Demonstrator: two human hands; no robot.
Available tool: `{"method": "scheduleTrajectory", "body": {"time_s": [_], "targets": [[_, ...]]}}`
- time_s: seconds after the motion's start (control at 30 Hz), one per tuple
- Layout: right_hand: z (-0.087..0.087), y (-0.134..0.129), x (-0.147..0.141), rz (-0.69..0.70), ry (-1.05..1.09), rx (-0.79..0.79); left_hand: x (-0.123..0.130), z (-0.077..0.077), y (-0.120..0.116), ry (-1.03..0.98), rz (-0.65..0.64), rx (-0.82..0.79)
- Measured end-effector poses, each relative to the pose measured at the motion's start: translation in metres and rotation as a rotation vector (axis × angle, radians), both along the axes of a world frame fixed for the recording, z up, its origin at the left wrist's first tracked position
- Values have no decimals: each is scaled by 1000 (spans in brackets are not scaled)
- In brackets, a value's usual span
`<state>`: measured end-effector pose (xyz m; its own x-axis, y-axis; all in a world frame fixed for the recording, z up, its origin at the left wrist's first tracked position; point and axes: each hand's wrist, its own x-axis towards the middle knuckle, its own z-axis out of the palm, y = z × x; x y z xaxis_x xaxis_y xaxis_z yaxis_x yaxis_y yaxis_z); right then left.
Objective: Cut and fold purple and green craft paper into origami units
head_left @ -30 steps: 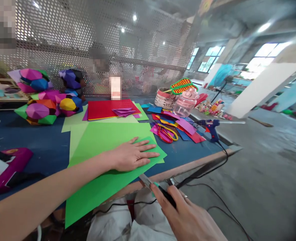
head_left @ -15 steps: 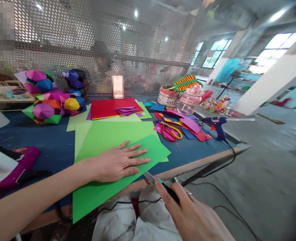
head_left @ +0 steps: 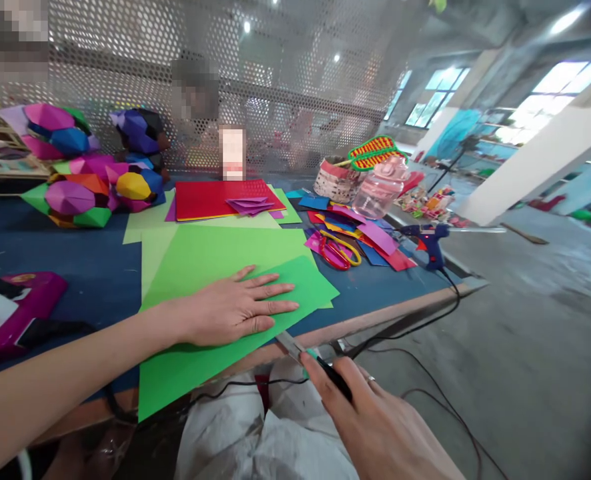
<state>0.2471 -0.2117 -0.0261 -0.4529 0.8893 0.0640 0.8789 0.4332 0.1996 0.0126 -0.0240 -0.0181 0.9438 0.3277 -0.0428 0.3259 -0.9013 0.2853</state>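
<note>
My left hand [head_left: 240, 307] lies flat with its fingers spread on a sheet of green paper [head_left: 190, 373], pressing it to the table. The sheet looks folded, and one end hangs over the table's front edge. My right hand [head_left: 360, 407] grips a utility knife [head_left: 328, 373] with a dark handle. Its blade points up and left, and the tip meets the paper's lower edge just below my left thumb. Whether the tip is inside the fold I cannot tell. Lighter green sheets [head_left: 215, 243] lie beneath.
Behind are a red paper stack [head_left: 210, 200] and folded paper ornaments [head_left: 70, 197]. To the right lie scissors [head_left: 343, 253], paper scraps [head_left: 380, 237], a clear bottle [head_left: 378, 193] and a corded glue gun [head_left: 430, 243]. A magenta device [head_left: 35, 307] stands left.
The knife and my right hand have shifted slightly left along the paper's edge. My left hand keeps its place on the sheet. The whole view has tilted a little.
</note>
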Motion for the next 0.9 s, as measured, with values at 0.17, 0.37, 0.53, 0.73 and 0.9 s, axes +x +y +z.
{"method": "scheduleTrajectory", "body": {"time_s": [0.17, 0.37, 0.53, 0.73, 0.9], "targets": [[0, 2, -6, -7, 5, 13, 0, -1, 1, 0, 0, 2], [-2, -1, -7, 24, -7, -4, 0, -1, 1, -12, -9, -4], [-2, 2, -14, 20, -7, 9, 1, 0, 1, -6, -3, 8], [-3, -1, -19, 66, -17, -47, 0, -1, 1, -11, -10, 6], [-5, 1, -24, 51, 9, -45, 0, -2, 2, -22, -4, -9]]}}
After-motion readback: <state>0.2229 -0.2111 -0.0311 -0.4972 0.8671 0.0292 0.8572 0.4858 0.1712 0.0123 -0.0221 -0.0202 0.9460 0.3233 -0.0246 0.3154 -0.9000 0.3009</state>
